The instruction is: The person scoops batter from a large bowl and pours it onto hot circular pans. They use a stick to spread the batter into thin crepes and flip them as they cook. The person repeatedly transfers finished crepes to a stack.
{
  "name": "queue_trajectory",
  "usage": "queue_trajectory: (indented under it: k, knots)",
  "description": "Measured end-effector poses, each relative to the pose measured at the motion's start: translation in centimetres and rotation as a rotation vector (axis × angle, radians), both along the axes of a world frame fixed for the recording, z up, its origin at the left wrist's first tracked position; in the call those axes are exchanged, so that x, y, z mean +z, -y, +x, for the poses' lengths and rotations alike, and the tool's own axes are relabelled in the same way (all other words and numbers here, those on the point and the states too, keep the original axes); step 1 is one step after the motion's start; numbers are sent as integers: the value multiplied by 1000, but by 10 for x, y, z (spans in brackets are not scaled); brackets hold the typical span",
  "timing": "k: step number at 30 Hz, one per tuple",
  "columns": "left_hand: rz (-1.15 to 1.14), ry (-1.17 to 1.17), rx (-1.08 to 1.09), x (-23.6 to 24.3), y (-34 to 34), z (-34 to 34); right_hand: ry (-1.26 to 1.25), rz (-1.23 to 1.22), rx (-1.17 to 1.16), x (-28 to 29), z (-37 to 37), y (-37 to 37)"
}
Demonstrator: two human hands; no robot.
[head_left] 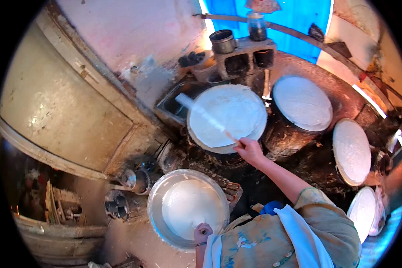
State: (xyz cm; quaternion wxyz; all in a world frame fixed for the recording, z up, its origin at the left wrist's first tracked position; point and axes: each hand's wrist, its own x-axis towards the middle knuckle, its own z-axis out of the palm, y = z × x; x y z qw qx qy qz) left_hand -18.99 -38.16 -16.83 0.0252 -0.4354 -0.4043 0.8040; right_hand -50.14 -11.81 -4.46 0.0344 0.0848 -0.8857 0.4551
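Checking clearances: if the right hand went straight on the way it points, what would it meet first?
Probably the large, round, white-topped disc just ahead; the right hand, its grip around a long pale stick, points up-left across it. Height is unclear here, so it might pass above.

Sooty hearth (308, 161): I see a white-topped round pan (228, 116) on it, a second white-topped pan (303, 102) just right. Hollow block (244, 49), behind: carries metal pot (223, 42), left; clear jar (257, 27), right.
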Motion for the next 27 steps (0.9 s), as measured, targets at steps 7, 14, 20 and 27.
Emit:
queue_trajectory:
  k: [7,14,20,27]
  knots:
    - [-60,-68,149,26,-34,20,-190,473,463,-26,-59,57]
    - [-221,-117,129,10,-41,37,-474,446,314,10,-76,47]
    - [-284,-203,126,6,-18,39,-608,186,79,50,-89,22]
    - [-218,-210,-198,-26,45,43,-577,118,-195,69,44,-44]
